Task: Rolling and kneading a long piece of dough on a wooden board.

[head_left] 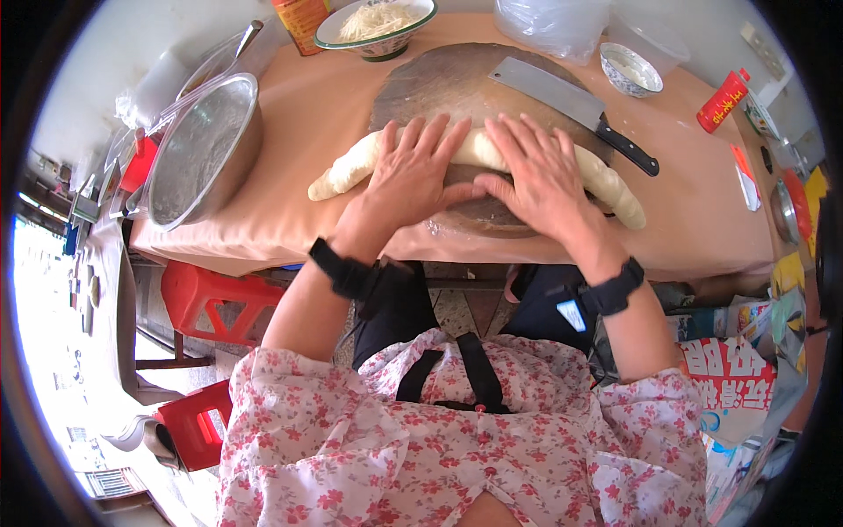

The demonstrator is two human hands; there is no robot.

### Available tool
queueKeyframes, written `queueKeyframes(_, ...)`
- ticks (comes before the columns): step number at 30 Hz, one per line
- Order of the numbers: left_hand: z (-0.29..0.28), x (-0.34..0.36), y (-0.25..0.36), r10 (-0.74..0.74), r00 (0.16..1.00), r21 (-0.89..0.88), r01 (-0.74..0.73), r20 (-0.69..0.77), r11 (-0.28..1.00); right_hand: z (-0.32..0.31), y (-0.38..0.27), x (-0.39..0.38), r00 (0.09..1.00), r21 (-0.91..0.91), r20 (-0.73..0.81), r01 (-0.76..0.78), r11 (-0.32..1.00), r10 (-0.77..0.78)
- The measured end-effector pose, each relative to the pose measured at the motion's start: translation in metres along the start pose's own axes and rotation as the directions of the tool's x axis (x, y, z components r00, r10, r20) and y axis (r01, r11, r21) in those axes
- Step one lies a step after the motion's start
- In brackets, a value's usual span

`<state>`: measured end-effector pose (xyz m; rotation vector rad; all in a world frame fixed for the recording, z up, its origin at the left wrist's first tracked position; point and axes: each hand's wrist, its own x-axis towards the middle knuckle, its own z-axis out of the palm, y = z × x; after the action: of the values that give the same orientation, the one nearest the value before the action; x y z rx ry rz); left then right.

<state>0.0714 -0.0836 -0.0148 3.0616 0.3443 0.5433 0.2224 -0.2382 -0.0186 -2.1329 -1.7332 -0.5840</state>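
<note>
A long pale roll of dough [477,149] lies crosswise over a round wooden cutting board [439,83], both ends reaching past the board's edge. My left hand [414,171] rests flat on it left of the middle, fingers stretched out. To the right, my right hand [540,176] also lies on the dough with its fingers spread. The two thumbs nearly meet on the near side of the roll. A cleaver [553,92] with a black handle lies on the board beyond my right hand, its handle sticking out over the right edge.
A large metal basin [206,151] stands at the left, tilted in view. Toward the back are a bowl of pale shreds [378,22], a small patterned bowl [630,70] and a plastic bag [553,26]. A red bottle [724,101] stands at right. Red stools [215,303] are below the table.
</note>
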Motion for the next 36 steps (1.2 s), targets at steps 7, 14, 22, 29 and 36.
queueKeyframes(7,-0.007,-0.035,0.017,-0.015,1.0,0.017,0.015,-0.002,1.0,-0.029,0.001,-0.047,0.998,0.024,0.048,0.027,0.999,-0.028)
queueKeyframes(14,0.006,0.006,0.049,0.108,0.993,0.024,-0.107,-0.05,0.994,-0.034,0.039,-0.059,0.992,0.0,0.001,-0.124,0.992,0.124)
queueKeyframes(22,0.001,0.074,0.024,-0.038,0.98,-0.181,0.074,0.196,0.981,-0.022,0.062,-0.009,0.958,-0.111,0.048,-0.277,0.955,0.283)
queueKeyframes(29,0.003,0.044,0.028,0.007,0.988,-0.104,0.009,0.157,0.994,-0.024,0.053,-0.025,0.972,-0.086,0.039,-0.23,0.969,0.234)
queueKeyframes(36,-0.007,-0.011,-0.014,-0.003,0.988,0.062,0.013,-0.155,0.998,-0.039,0.053,-0.069,0.99,-0.033,-0.012,-0.139,0.99,0.139)
